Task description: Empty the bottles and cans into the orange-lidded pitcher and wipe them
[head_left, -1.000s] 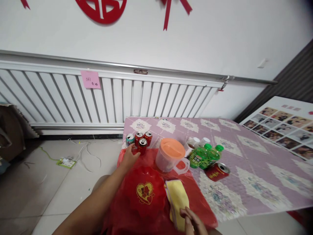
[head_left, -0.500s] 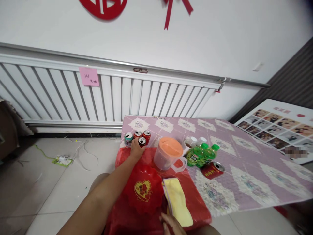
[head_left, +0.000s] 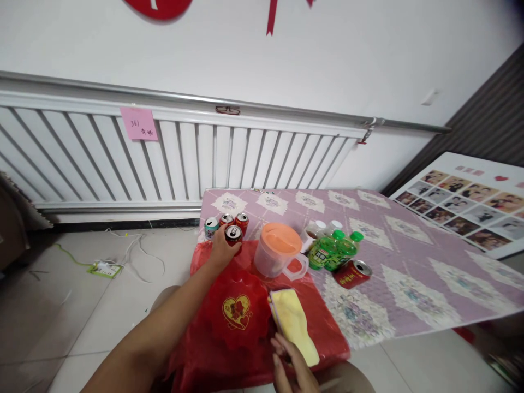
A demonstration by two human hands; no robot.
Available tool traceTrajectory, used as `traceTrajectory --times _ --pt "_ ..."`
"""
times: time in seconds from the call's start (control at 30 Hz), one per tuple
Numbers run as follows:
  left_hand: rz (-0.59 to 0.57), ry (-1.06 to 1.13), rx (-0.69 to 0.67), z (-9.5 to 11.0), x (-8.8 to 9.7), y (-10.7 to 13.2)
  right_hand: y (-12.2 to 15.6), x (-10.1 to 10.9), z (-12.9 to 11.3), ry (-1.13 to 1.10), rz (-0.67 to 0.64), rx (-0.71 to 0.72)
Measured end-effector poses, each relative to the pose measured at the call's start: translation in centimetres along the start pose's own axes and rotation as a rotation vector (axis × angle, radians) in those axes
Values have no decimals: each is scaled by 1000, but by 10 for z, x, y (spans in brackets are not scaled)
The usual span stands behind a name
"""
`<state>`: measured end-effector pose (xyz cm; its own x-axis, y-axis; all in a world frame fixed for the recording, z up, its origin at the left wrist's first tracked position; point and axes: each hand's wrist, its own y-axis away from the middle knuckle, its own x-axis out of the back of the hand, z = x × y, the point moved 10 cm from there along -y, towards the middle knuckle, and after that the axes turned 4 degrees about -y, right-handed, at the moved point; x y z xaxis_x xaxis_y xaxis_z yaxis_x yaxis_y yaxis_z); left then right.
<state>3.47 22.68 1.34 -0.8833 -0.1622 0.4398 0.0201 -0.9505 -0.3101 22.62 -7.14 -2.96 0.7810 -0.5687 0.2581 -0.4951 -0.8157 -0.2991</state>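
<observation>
My left hand reaches forward and its fingers wrap round a red drink can at the near left of the table. Three more cans stand just behind it: a teal can and two red cans. My right hand rests at the bottom edge with fingers loosely stretched, touching the near end of a folded yellow cloth. A red scalloped plate with a gold heart lies between my arms on a red plastic sheet.
A clear jug with an orange lid stands mid-table, green bottles and a tipped red can to its right. The purple patterned tablecloth stretches right. A white radiator and a floor power strip lie behind.
My left hand moved forward from beside the cans and closed round the front red can. My right hand shifted a little along the yellow cloth's near end. The camera view drifted slightly.
</observation>
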Motion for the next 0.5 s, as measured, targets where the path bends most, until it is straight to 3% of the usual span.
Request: traceTrajectory --times 0.1,0.2,0.33,0.5 --pt "-53 47 -93 20 14 30 -12 -14 10 -26 -69 -72" --pt "-99 115 -112 33 27 65 -30 -36 5 28 -143 -40" --pt "-159 249 8 29 35 104 -45 -67 -12 156 -166 78" --pt "-224 258 160 15 32 133 -37 -100 -18 151 -198 117"
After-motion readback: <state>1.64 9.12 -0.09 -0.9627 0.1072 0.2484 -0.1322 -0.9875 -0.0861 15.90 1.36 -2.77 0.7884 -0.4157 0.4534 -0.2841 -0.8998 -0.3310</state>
